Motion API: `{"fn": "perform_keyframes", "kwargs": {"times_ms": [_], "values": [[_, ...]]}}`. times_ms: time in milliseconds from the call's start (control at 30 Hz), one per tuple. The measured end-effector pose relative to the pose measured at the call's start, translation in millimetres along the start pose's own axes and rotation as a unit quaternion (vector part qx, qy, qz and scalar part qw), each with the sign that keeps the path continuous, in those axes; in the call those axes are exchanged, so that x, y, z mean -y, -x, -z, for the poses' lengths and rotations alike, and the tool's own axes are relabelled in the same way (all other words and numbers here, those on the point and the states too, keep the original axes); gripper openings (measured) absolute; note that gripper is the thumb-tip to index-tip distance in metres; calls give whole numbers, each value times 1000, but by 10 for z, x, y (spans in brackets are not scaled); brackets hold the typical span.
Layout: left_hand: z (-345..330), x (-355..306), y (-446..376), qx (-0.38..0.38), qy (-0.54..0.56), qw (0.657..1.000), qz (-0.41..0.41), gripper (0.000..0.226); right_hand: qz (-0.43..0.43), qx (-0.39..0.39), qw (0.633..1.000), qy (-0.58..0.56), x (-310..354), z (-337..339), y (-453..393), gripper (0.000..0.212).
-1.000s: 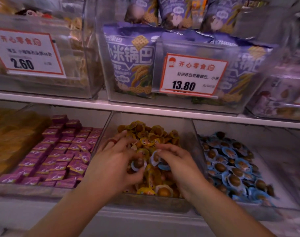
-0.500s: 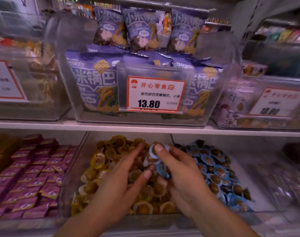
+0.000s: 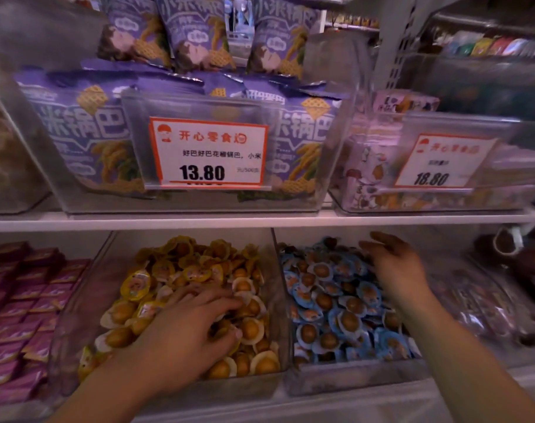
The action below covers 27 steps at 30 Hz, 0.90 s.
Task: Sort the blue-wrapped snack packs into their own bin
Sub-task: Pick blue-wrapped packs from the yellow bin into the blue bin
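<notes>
So we've got our right hand (image 3: 394,267) hovering over the back of the blue bin (image 3: 351,380), fingers loose and spread, holding nothing. The blue-wrapped snack packs (image 3: 336,300) sit heaped right under and in front of it, round ones facing every which way, so no real long axis. Our left hand (image 3: 184,334) rests fingers-down in the yellow packs (image 3: 199,270) next door, also holding nothing we can see.

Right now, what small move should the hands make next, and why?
Probably bring the right hand back to the yellow-pack bin: it hovers open and empty over the blue-wrapped packs, while the left hand is searching the yellow packs.
</notes>
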State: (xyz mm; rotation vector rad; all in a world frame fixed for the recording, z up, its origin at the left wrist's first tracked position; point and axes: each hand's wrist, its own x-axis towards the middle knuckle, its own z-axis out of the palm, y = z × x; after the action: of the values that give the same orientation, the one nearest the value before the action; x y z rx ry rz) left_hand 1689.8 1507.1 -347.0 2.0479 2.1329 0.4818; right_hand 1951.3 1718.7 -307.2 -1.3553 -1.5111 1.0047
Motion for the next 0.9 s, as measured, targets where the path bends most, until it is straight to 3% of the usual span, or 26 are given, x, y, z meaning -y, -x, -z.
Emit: {"fn": "perform_keyframes", "kwargs": {"times_ms": [133,200,300,367,500,567,700,800,900], "values": [[-3,11,-93,-11,-32,999,-13,46,114,-9,993,24,88,-108,258,25],[11,-21,-99,-12,-23,999,-18,41,159,85,983,44,130,-298,492,22],[56,-37,-237,-41,-5,999,-12,41,217,227,946,83,96,-634,840,38],[71,-56,-484,-38,-21,999,-11,38,235,210,947,63,84,-741,888,39],[-84,-105,-873,131,-83,988,-26,41,193,204,959,25,91,-757,809,32],[-138,-36,-887,155,-100,982,-38,43,198,207,958,29,79,-767,804,31],[50,210,-848,128,-151,980,-29,52,207,207,956,30,44,-775,782,33],[235,396,-805,96,-115,989,1,38,199,216,955,28,36,-757,778,32],[340,548,-749,19,-158,986,46,35,198,218,955,21,62,-749,807,31]]}}
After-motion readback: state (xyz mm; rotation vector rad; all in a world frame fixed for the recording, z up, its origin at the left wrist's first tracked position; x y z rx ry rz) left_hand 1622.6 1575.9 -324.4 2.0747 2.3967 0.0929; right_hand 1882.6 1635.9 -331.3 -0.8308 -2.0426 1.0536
